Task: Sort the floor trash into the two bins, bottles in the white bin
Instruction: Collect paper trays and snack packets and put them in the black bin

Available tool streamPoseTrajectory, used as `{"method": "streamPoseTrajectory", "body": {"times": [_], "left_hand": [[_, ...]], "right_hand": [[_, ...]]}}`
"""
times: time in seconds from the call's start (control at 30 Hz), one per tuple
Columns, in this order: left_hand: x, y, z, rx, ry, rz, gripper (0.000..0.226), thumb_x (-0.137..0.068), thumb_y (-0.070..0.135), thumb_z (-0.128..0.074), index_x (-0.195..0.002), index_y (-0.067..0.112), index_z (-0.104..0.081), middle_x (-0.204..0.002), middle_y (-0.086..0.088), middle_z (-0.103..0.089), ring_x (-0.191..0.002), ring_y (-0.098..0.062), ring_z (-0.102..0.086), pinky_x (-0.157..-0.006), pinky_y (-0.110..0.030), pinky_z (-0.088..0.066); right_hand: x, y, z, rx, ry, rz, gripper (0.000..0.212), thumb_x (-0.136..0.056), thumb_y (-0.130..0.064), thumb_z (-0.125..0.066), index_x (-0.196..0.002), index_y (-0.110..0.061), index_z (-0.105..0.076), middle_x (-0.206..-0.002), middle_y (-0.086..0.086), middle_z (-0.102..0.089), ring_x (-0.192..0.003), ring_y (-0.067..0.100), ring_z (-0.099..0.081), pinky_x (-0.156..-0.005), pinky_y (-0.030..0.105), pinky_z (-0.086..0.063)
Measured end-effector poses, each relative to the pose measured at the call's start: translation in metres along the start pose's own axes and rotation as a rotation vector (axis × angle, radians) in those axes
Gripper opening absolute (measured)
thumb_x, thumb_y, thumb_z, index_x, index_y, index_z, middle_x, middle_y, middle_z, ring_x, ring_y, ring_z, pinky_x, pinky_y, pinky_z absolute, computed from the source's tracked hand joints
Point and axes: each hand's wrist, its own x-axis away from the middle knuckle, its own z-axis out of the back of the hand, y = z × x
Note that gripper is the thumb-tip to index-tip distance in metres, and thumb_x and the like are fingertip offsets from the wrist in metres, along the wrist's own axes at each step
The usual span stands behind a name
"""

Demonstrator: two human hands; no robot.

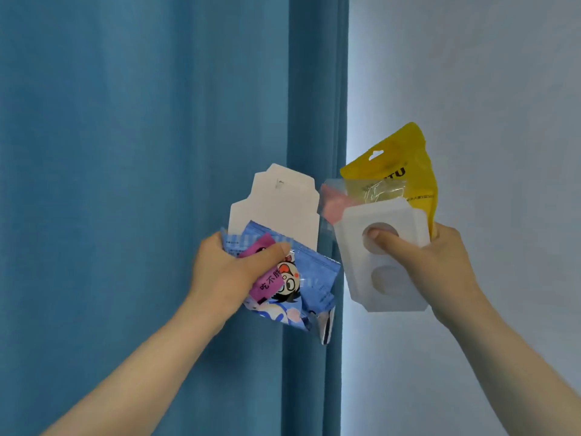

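**Desk:** What does the head view show?

**Operator:** I see both arms raised before a blue curtain [141, 152], a pale wall [487, 89] to its right. The left hand [229, 272] grips a bundle of flat trash: a blue snack wrapper [314, 278] printed with a cartoon face, a small magenta packet [267, 284] laid over it under the thumb, and a white cardboard piece [276, 206] standing up behind them.

**Desk:** And the other hand?

**Operator:** The right hand [430, 265] holds a second bundle: a white plastic tray [361, 272] with two round recesses in front, the thumb pressed into the upper recess. Behind it rise a yellow pouch [399, 152] with a hang hole, a clear film bag [377, 190] and something pink [336, 202] I cannot make out.

**Desk:** State of the fingers?

**Operator:** Closed on both sides, each clamped around its bundle. Only the thumbs show; the rest of the fingers are hidden behind the trash.

**Desk:** How do the bundles sit?

**Operator:** Side by side at chest height, nearly touching where the cardboard edge meets the clear film. I see neither bin nor floor in this view.
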Motion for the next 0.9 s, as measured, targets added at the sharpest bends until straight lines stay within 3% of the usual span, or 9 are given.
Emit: {"method": "streamPoseTrajectory", "body": {"times": [0.1, 0.2, 0.3, 0.47, 0.6, 0.9], "left_hand": [[-0.019, -0.019, -0.028, 0.072, -0.107, 0.021, 0.025, -0.065, 0.016, -0.085, -0.077, 0.01, -0.063, -0.068, -0.006, -0.069, -0.058, -0.018, -0.071, -0.045, -0.024, -0.051], [-0.032, -0.044, -0.055, 0.112, -0.2, 0.05, 0.034, -0.059, 0.02, -0.089, -0.081, 0.006, -0.067, -0.072, -0.011, -0.071, -0.061, -0.021, -0.071, -0.049, -0.029, -0.055], [-0.034, -0.07, -0.087, 0.144, -0.285, 0.116, 0.03, -0.061, 0.021, -0.088, -0.08, 0.012, -0.067, -0.075, -0.009, -0.072, -0.065, -0.022, -0.073, -0.055, -0.033, -0.059], [-0.019, -0.113, -0.145, 0.172, -0.43, 0.232, 0.031, -0.063, 0.024, -0.086, -0.082, 0.012, -0.064, -0.077, -0.01, -0.072, -0.067, -0.027, -0.072, -0.046, -0.031, -0.055], [0.003, -0.149, -0.198, 0.13, -0.52, 0.301, 0.029, -0.064, 0.027, -0.085, -0.075, 0.018, -0.059, -0.075, -0.004, -0.069, -0.071, -0.024, -0.07, -0.05, -0.032, -0.056], [0.06, -0.246, -0.313, 0.002, -0.665, 0.518, 0.02, -0.068, 0.025, -0.083, -0.072, 0.022, -0.064, -0.067, 0.002, -0.068, -0.057, -0.013, -0.068, -0.036, -0.026, -0.049]], "right_hand": [[-0.002, 0.014, 0.014, 0.092, 0.083, -0.027, 0.017, -0.079, -0.029, -0.075, -0.092, -0.027, -0.065, -0.083, -0.01, -0.068, -0.076, 0.01, -0.063, -0.057, 0.026, -0.046], [-0.002, 0.03, 0.031, 0.173, 0.175, -0.056, 0.009, -0.079, -0.027, -0.074, -0.082, -0.028, -0.066, -0.075, -0.01, -0.068, -0.067, 0.009, -0.064, -0.056, 0.025, -0.048], [0.005, 0.048, 0.052, 0.249, 0.241, -0.099, 0.01, -0.081, -0.025, -0.073, -0.08, -0.029, -0.064, -0.075, -0.011, -0.068, -0.068, 0.008, -0.063, -0.056, 0.025, -0.048], [0.021, 0.085, 0.096, 0.355, 0.338, -0.18, 0.01, -0.082, -0.025, -0.072, -0.077, -0.028, -0.064, -0.07, -0.012, -0.067, -0.06, 0.004, -0.064, -0.054, 0.02, -0.049], [0.035, 0.124, 0.132, 0.387, 0.385, -0.25, 0.01, -0.084, -0.024, -0.07, -0.078, -0.029, -0.063, -0.07, -0.012, -0.067, -0.061, 0.004, -0.064, -0.05, 0.014, -0.048], [0.058, 0.239, 0.217, 0.417, 0.434, -0.517, 0.006, -0.081, -0.021, -0.072, -0.08, -0.024, -0.066, -0.073, -0.008, -0.069, -0.068, 0.012, -0.063, -0.059, 0.029, -0.051]]}}
